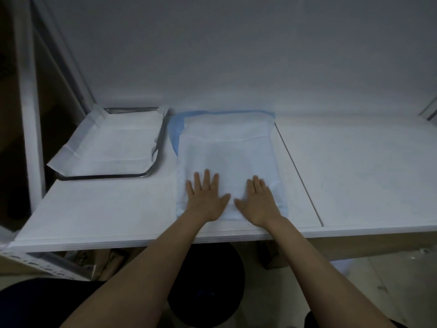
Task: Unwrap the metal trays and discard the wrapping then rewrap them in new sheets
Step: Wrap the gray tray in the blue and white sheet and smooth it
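A tray wrapped in a pale blue and white sheet (227, 152) lies in the middle of the white table (113, 209). My left hand (205, 197) presses flat on its near end, fingers straight and spread. Beside it, my right hand (257, 200) lies flat on the same wrapped tray, thumbs almost meeting. A darker blue edge of the sheet shows at the far left corner. To the left sits a metal tray (156, 159) with a white sheet (106, 143) laid loosely inside, its dark rim showing along the front and right.
A white wall rises behind the table. A seam (298, 171) splits the tabletop to the right of the wrapped tray. White shelf posts (30, 114) stand at far left. A dark round bin (205, 285) sits under the table edge, between my forearms.
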